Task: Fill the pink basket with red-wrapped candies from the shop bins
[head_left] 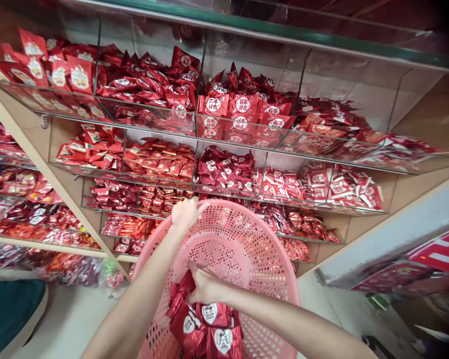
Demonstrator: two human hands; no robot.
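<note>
Pink perforated basket (pixel 247 239) sits low in the middle of the view, tilted toward the shelves, with a heap of dark red sweet packets (pixel 205 326) lying in its near side. The left hand (pixel 185 213) is closed over the basket's far-left rim, fingers curled around the edge and gripping it. The right hand (pixel 204 285) reaches down inside the basket, its fingers bent and closed on the top of the packet heap; it seems to hold one or more of them, though exactly how many cannot be told. The packets nearest the camera bear white heart-shaped labels.

Behind the basket stands a tiered display of clear acrylic bins (pixel 243 130) on wooden shelving, each compartment holding red wrapped sweets. The top row has bright red packets with round white emblems (pixel 241 105); the compartment just above the basket's rim holds darker maroon packets (pixel 224 169). More shelves of red packets (pixel 18 184) run off to the left. A teal shape (pixel 7 309) shows at the lower left on the pale floor.
</note>
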